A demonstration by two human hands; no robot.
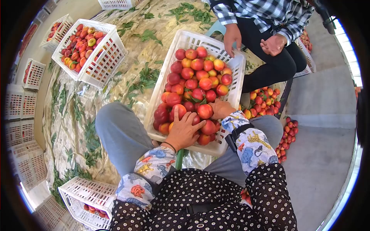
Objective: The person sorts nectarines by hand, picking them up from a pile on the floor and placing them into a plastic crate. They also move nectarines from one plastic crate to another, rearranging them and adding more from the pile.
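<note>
A white plastic crate (pixel 165 69) full of red and orange peaches (pixel 194 82) rests between my knees. My left hand (pixel 184 129) lies flat with spread fingers on the peaches at the crate's near end. My right hand (pixel 221 108) sits in the crate at its near right side, fingers curled against a red peach (pixel 205 111); whether it grips the fruit is not clear. Both my forearms wear patterned sleeve covers.
Another person in a plaid shirt sits across the crate, one hand (pixel 231 36) on its far rim. A second full crate (pixel 110 54) stands at upper left. Loose peaches (pixel 266 102) lie at right. Several white crates (pixel 86 192) line the left side. Leaves litter the sheet (pixel 77 111).
</note>
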